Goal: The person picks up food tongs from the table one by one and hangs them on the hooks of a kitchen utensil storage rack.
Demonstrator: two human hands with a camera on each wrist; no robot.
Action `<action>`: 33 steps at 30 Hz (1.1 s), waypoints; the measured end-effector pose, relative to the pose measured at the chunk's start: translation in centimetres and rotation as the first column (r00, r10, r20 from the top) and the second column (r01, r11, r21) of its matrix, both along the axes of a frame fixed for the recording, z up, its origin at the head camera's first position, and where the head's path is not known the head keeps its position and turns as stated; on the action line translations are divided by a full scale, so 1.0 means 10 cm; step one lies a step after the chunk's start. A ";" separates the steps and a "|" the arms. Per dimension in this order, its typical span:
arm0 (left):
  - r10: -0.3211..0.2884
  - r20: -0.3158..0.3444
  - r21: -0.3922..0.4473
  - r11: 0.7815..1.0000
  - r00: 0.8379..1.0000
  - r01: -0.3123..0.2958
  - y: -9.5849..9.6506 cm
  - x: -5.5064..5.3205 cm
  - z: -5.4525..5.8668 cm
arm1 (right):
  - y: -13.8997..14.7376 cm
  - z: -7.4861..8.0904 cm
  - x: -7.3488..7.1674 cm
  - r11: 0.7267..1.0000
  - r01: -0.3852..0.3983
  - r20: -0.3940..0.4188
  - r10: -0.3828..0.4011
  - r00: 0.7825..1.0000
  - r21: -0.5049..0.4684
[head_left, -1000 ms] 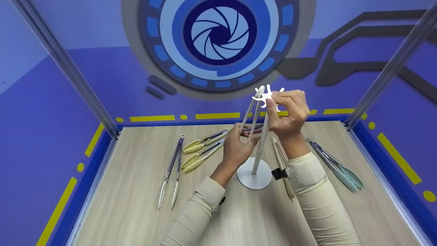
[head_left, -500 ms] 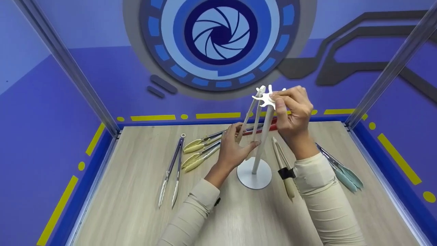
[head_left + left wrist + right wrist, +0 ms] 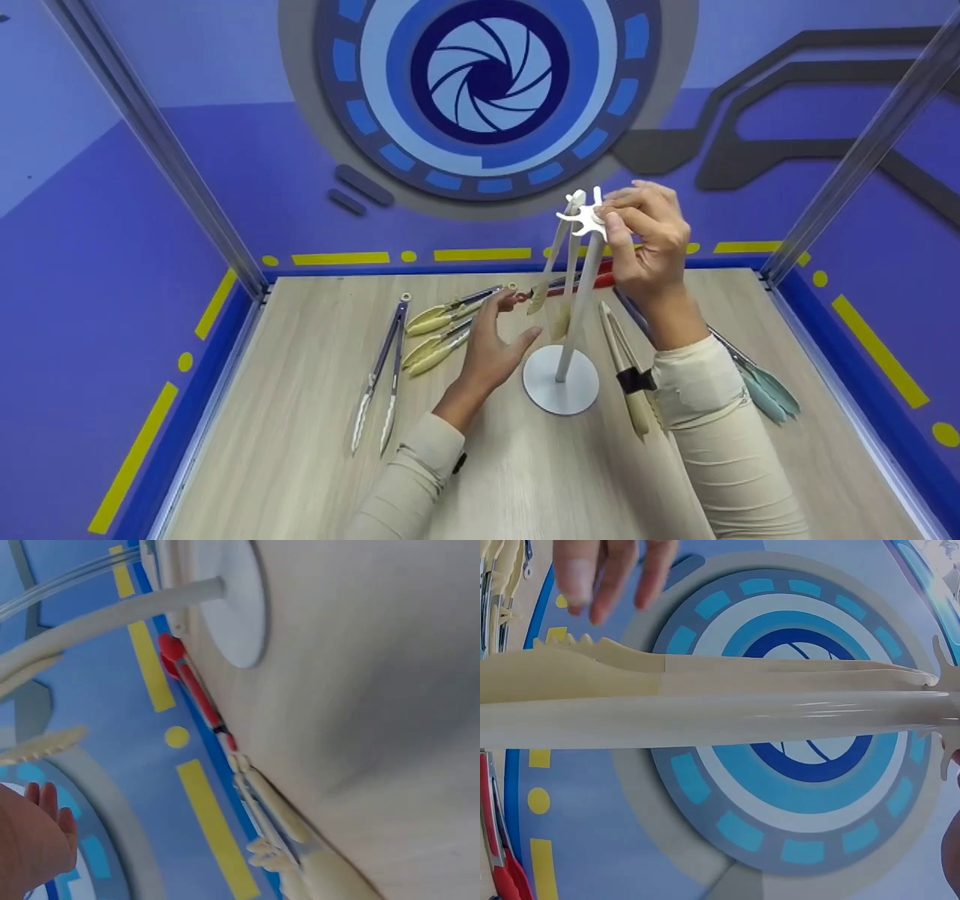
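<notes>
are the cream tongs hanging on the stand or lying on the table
Hanging. The cream tongs dangle from a hook atop the stand, tips off the table.

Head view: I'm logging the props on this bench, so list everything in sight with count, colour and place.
Stand: one, white, round base on the table centre, hooked top pinched by the right hand.
Hanging tongs: one pair, cream, hung from the stand's top hook.
Steel tongs: one pair, silver, lying left.
Yellow-tipped tongs: two pairs, left of centre, behind the left hand.
Red tongs: one pair, far edge behind the stand.
Beige tongs: one pair, right of the stand.
Teal-tipped tongs: one pair, far right.
Table: one, pale wood.
Left hand: fingers spread, holding nothing, near the hanging tongs.
Right hand: at the stand's top.
</notes>
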State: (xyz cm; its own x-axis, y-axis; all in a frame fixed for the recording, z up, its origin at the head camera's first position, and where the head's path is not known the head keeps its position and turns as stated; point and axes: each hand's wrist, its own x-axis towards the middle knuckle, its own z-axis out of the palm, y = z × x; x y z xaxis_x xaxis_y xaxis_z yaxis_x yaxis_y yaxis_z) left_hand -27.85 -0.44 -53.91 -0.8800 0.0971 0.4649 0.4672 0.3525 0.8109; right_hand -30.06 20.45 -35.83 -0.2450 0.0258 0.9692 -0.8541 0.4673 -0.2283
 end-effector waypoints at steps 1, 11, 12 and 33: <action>0.005 -0.005 0.005 1.000 1.000 -0.005 -0.05 0.00 -0.03 | 0.01 0.01 0.00 1.000 0.003 0.004 -0.003 1.000 0.011; 0.070 -0.015 0.081 0.994 0.997 -0.069 -0.55 0.01 -0.26 | 0.02 0.11 0.03 0.996 0.028 0.006 -0.029 1.000 0.081; 0.082 -0.008 0.078 0.994 0.997 -0.081 -0.60 0.02 -0.28 | 0.02 0.11 0.04 0.996 0.026 0.007 -0.027 1.000 0.081; 0.269 0.175 0.115 0.950 0.947 -0.291 -1.34 0.27 -0.72 | -0.18 -0.08 -0.02 0.975 0.065 0.030 -0.060 0.998 -0.212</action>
